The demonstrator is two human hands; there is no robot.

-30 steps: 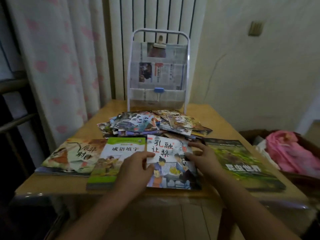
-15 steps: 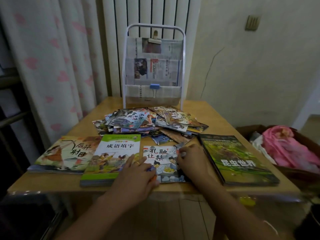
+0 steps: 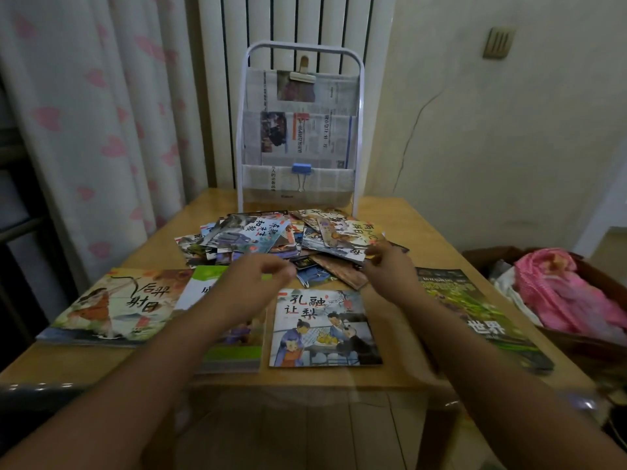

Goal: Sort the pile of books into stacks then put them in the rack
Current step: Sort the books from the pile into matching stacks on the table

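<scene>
Now that you've let go of the book, both hands, left and right, reach empty and loosely curled toward the pile.

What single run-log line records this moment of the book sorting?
phase: sorting | left hand: over green book, empty | right hand: at pile edge, grip unclear | four stacks in front | rack: no books yet

I see a wooden table set against a white radiator. Left of it hangs a curtain with pink hearts. A wall switch sits upper right. At far right, pink cloth lies in a brown box.
</scene>
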